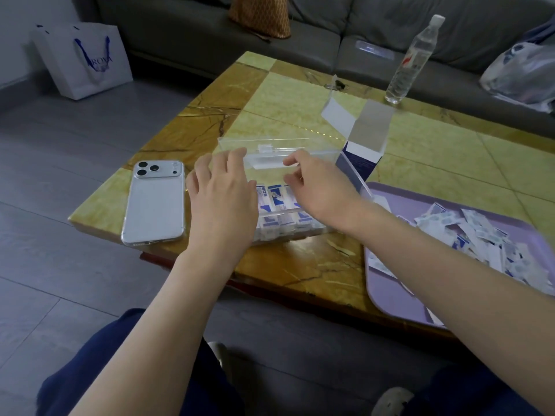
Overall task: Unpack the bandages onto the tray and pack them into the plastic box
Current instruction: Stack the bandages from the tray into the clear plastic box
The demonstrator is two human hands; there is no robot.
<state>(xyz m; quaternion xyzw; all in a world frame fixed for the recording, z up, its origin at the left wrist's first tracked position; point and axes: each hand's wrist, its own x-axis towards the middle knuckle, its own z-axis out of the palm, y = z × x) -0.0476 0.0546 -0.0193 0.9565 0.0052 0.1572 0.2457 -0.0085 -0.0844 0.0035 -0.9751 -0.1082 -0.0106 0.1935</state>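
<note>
While the clear plastic box [288, 228] sits on the tabletop [300, 100] with its lid [264, 160] raised, the left hand [219, 199] lies over its left part, fingers straight and spread, tips at the lid's edge. The right hand [318, 187] pinches the lid between curled fingers and thumb. Packed bandages [276, 199] lie in rows inside. To the right, a lilac tray [390, 295] holds a heap of loose bandages [468, 232]. An opened carton [360, 157] stands behind the box, with a phone [154, 202] to the left.

Plastic box [318, 144] — bandages [276, 200] inside
</note>
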